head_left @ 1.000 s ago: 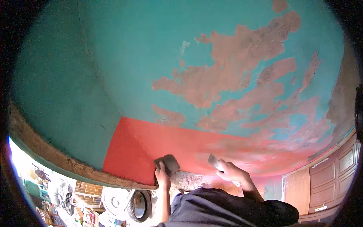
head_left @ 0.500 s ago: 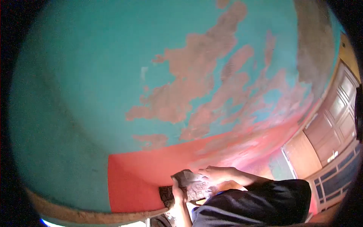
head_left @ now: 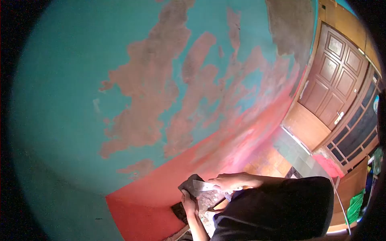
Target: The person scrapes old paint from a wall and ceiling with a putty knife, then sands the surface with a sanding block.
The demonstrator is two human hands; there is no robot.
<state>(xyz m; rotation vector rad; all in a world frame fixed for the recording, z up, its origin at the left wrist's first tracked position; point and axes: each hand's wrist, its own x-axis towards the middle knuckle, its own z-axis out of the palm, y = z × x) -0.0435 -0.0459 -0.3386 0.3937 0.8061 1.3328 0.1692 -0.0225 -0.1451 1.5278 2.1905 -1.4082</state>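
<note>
My right hand [head_left: 231, 181] is closed around a putty knife, its pale blade [head_left: 200, 186] pointing left. That blade lies against a dark grey flat piece [head_left: 187, 183], whose exact kind I cannot make out. My left hand [head_left: 189, 204] grips this piece from below, thumb up along its near side. Both hands meet low in front of me, close to the red lower band [head_left: 148, 209] of the wall. Beneath them is a pale, rubble-strewn patch of floor [head_left: 209, 199], partly covered by my arms.
The turquoise wall [head_left: 72, 100] carries large brownish patches [head_left: 140, 100] of bare or filled plaster. To the right stand a brown panelled door [head_left: 335, 72] and a dark-paned wooden frame [head_left: 356, 124]. A green plastic bag [head_left: 355, 206] lies at the far right.
My view has turned to the right, bringing more of the door and floor into sight. Both hands still hold the putty knife and the grey piece together.
</note>
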